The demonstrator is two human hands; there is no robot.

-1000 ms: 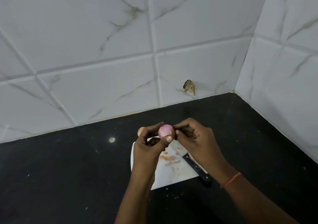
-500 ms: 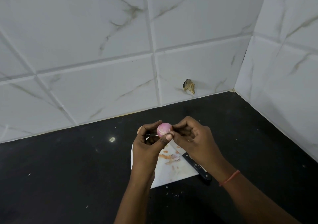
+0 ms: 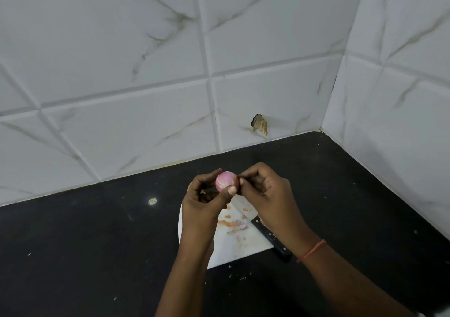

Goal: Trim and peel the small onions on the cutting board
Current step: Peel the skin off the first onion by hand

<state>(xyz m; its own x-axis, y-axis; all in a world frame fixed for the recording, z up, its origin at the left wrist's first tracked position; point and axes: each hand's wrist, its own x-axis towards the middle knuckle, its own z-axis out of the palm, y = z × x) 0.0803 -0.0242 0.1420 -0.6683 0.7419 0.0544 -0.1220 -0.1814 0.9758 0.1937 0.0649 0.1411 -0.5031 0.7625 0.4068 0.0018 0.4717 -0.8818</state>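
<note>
Fingers (image 3: 231, 190) of the left hand (image 3: 203, 201) curl round a small, round, pink-purple onion (image 3: 226, 181), the thumb tip pressed to its near underside and the forefinger arched over its far left side. Fingers (image 3: 244, 177) of the right hand (image 3: 269, 192) are bunched and pinch at the onion's right edge, probably on a flap of skin, though the flap itself is too small to make out.

To peel well from this grip, the left hand likely needs to hold firm without squeezing, since a bare onion is slick and could pop out. The right hand would do best to pull the skin along the curve in 1 long strip, with the left rolling the onion to offer the next patch.

The onion sits in the air between the 2 hands, above the far end of the white rectangular cutting board (image 3: 243, 248), clear of its surface. Orange-brown skin scraps (image 3: 231, 224) lie on the board, and a black-handled knife (image 3: 271, 238) rests along its right edge on the black stone worktop (image 3: 97, 243).
</note>
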